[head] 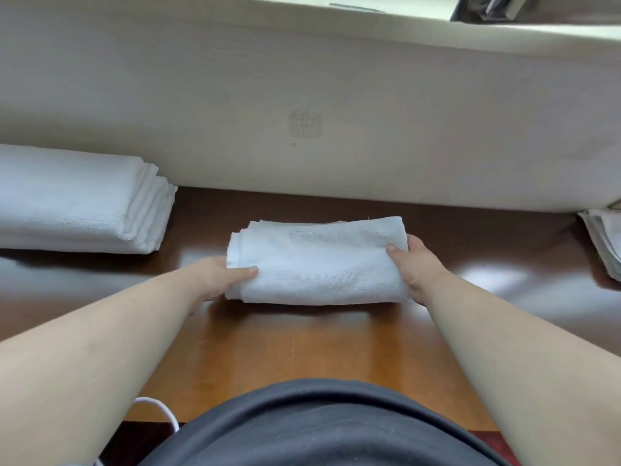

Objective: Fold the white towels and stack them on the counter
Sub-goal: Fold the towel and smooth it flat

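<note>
A folded white towel lies across the middle of the brown wooden counter. My left hand grips its left end, thumb on top and fingers hidden beneath. At the right end my right hand holds the towel the same way, thumb pressed on the top layer. A stack of folded white towels sits at the far left of the counter, apart from the towel I hold.
A pale wall panel rises directly behind the counter. Another pile of light cloth shows at the right edge. A white cable hangs near my dark shirt at the counter's front edge.
</note>
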